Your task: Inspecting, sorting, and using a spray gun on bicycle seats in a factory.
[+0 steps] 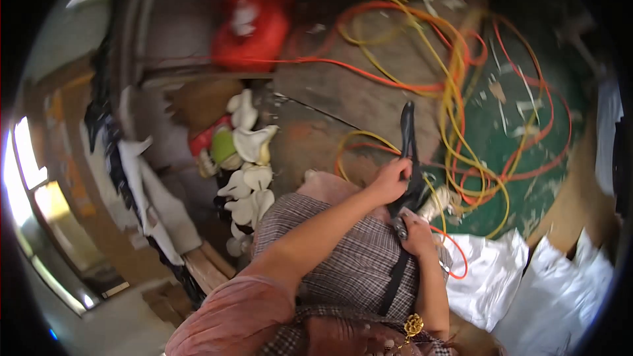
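Note:
My left hand (390,183) is closed around a long, dark, curved piece (408,128) that stands up past my fingers and widens below them; its kind is not clear. Just below it, my right hand (417,234) is wrapped around a small grey metal tool (399,227), its tip close to the lower end of the dark piece. A thin orange hose (465,264) curves beside my right wrist. Both hands are over my lap, on a checked apron (310,250). Some blur hides the exact contact between tool and piece.
Orange and yellow hoses (455,92) lie tangled on the floor ahead and right. White petal-shaped pieces (254,142) are heaped at left. A red bag (254,23) stands beyond them. White sacks (484,270) lie at my right. A thin dark rod (323,111) lies ahead.

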